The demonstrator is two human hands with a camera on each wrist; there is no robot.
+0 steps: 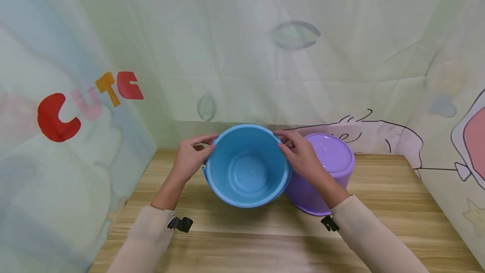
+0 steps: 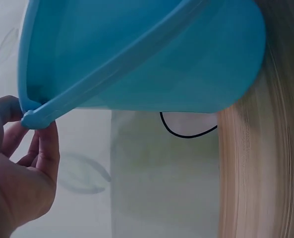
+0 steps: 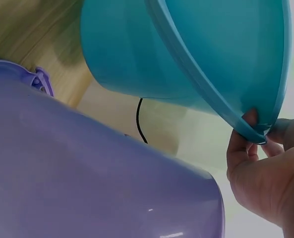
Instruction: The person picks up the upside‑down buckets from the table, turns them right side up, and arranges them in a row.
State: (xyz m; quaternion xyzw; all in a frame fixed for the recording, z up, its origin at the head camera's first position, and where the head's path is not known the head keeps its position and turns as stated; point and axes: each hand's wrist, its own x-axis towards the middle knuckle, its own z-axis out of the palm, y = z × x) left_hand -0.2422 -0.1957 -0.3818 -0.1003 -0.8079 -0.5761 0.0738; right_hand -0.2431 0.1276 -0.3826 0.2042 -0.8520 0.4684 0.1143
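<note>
A blue bucket (image 1: 248, 174) is at the middle, its open mouth facing up toward the head camera. My left hand (image 1: 189, 157) pinches its rim on the left side, thumb in front and fingers behind. On the opposite side, my right hand (image 1: 301, 155) grips the rim near where the handle joins. In the left wrist view the bucket's handle (image 2: 122, 67) slants across its side. Just right of the blue bucket, a purple bucket (image 1: 329, 155) stands upside down with its base up, partly behind my right wrist.
The wooden tabletop (image 1: 235, 247) spreads under both buckets. Behind it hangs a pale printed cloth (image 1: 242, 62), with another cloth side carrying coloured letters (image 1: 58, 117) at the left. Black straps (image 1: 181, 224) show at both cuffs.
</note>
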